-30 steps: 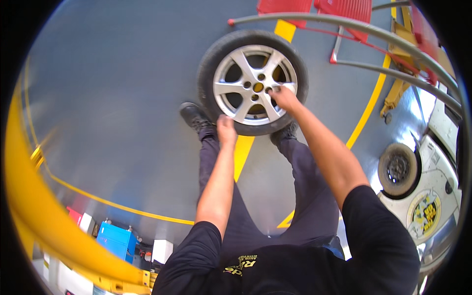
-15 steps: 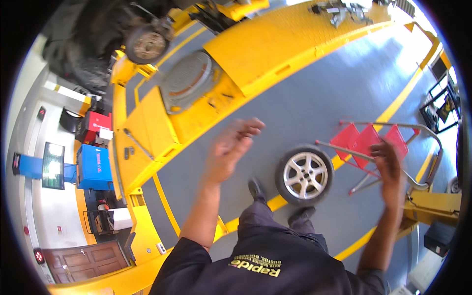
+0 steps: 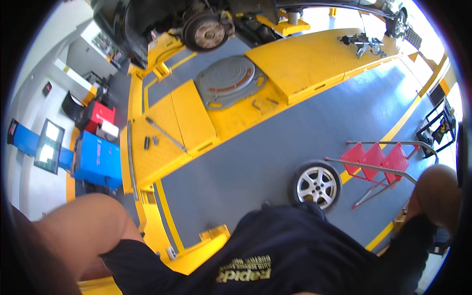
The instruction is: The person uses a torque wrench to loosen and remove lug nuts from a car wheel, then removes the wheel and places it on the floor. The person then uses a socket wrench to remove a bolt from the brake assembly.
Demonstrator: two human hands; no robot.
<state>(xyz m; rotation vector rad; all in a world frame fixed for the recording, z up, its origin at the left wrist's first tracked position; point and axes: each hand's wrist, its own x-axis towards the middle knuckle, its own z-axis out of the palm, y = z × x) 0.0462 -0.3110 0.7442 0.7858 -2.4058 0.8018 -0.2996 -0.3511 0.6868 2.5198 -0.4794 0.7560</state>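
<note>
Dark short-sleeved shirt (image 3: 295,246), yellow chest print.

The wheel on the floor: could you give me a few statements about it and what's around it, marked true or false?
1. The wheel lies flat on the grey floor. True.
2. A hand is gripping the wheel. False: no hand shows on it.
3. Red steps stand beside the wheel. True.
4. The raised car has all its wheels on. False: a bare brake disc shows.

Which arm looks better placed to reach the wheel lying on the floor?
Probably the right: the right arm is nearer the wheel, and the left arm is far across. Neither hand shows.
</note>
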